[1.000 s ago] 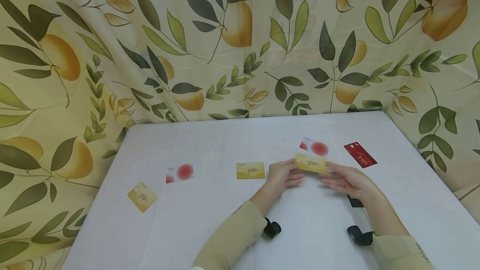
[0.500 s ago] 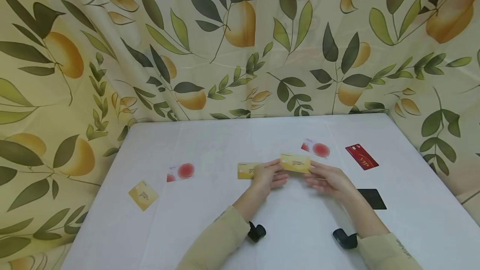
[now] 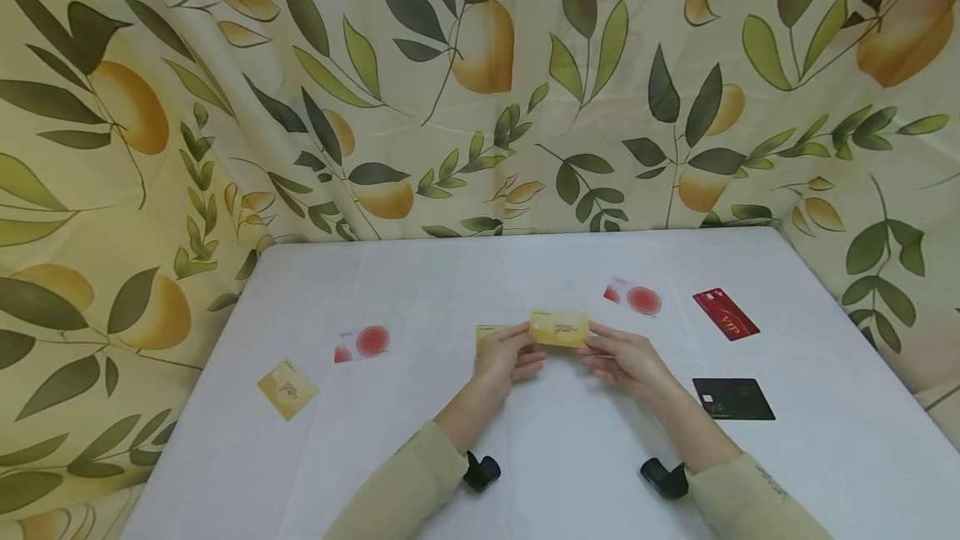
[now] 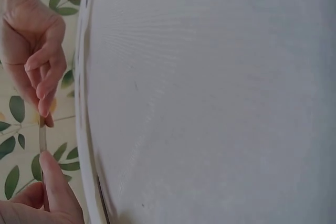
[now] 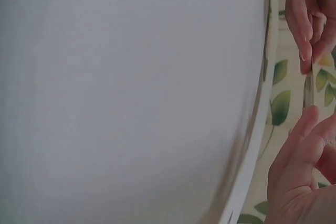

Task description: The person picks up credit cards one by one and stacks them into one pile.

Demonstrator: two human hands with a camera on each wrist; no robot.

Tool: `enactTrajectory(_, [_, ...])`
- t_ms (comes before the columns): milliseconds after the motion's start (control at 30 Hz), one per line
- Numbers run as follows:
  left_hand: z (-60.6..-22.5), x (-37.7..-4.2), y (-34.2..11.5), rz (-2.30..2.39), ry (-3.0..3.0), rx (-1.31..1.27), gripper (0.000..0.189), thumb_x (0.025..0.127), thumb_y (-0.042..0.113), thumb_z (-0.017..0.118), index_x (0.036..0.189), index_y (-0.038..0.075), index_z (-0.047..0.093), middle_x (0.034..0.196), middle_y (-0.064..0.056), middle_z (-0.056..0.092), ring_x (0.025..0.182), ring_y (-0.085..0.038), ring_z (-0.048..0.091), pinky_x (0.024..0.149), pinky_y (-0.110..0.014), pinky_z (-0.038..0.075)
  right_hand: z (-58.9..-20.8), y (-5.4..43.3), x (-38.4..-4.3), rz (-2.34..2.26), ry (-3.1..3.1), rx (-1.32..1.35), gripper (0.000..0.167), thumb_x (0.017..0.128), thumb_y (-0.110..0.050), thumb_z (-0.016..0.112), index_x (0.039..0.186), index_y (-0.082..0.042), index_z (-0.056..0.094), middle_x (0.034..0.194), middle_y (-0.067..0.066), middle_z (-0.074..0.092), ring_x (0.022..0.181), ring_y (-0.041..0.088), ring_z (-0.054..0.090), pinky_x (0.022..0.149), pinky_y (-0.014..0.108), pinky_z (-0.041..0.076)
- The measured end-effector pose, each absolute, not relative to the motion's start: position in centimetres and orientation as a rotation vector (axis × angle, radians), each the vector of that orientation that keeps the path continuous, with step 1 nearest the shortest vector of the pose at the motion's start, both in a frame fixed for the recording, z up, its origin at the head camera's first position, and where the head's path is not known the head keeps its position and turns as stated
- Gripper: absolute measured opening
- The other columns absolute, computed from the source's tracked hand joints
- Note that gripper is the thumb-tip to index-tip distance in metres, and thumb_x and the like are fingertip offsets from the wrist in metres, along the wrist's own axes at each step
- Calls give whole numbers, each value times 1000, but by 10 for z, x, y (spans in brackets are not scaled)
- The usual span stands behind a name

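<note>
A gold card (image 3: pixel 559 328) is held up over the table between both hands. My left hand (image 3: pixel 498 363) pinches its left end, and the right hand (image 3: pixel 624 363) pinches its right end. Seen from the left wrist, the card (image 4: pixel 43 139) appears edge-on, with the left thumb and fingers at its lower end and the right hand (image 4: pixel 38 48) above. The right wrist view likewise has the card (image 5: pixel 308 90) as a thin strip between the fingers of the two hands. A second gold card (image 3: pixel 486 335) lies on the table, partly hidden behind the left hand.
On the white-covered table (image 3: pixel 450 473) lie a tilted gold card (image 3: pixel 288 390), a white card with red circles (image 3: pixel 362 343), and a similar one (image 3: pixel 633 297) farther right. A red VIP card (image 3: pixel 726 314) and a black VIP card (image 3: pixel 733 399) lie at right. Patterned curtain (image 3: pixel 450 148) stands behind.
Both hands have moved left together with the gold card. The black card at right has come out from behind the right arm, and the left hand now covers part of the second gold card.
</note>
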State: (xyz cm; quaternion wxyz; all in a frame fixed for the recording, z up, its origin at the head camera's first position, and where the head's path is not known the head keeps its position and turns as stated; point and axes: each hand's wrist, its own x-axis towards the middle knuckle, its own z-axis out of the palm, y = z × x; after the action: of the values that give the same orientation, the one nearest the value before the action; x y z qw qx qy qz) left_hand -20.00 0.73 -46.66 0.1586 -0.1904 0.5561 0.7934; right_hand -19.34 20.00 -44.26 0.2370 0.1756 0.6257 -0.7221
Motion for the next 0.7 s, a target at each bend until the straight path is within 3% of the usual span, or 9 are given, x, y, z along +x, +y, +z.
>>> enactTrajectory(700, [-471,-192,-31,2276,1630,-720,36,83,0,60,119,1,59,93,-18,67,64,-19,67,65,-35,57,-454,153,-206,-1896,1714,539,50,91,-15,55,138,-5,40,74,3,69,59,9,65,51,17,50])
